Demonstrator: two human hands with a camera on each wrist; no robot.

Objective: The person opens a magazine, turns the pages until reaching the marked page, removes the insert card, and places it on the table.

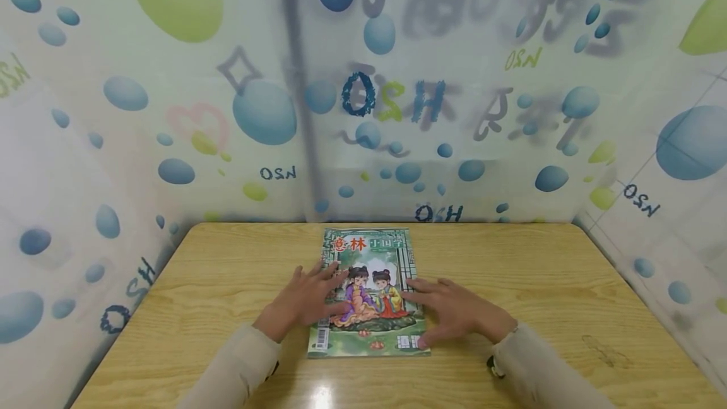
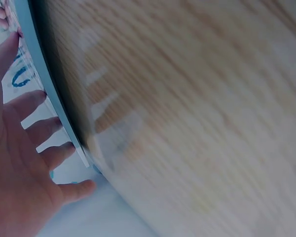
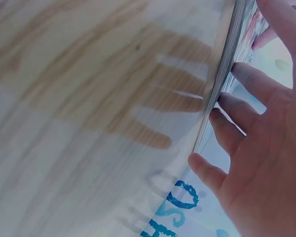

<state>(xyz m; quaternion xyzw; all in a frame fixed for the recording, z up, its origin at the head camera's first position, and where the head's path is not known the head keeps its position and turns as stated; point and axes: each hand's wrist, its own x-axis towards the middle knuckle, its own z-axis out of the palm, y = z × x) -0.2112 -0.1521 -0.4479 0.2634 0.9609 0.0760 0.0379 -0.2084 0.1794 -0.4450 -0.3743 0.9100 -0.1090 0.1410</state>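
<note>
A magazine (image 1: 369,276) lies flat on the wooden table, its green cover picturing two seated figures beneath red and white characters. At its left side, my left hand (image 1: 307,298) has its fingers spread, with the fingertips and thumb reaching over the cover. My right hand (image 1: 457,310) touches the opposite side, fingers also extended. In the left wrist view, fingertips of the left hand (image 2: 24,148) meet the magazine's spine (image 2: 52,89). The right wrist view has the right hand (image 3: 259,138) with fingertips against the stacked page edges (image 3: 222,74).
The light wooden table (image 1: 528,270) has a glossy surface that reflects the hands. Behind it and at both sides hang pale curtains (image 1: 483,68) printed with blue and green bubbles. A dark mark (image 1: 604,351) shows on the table at the right.
</note>
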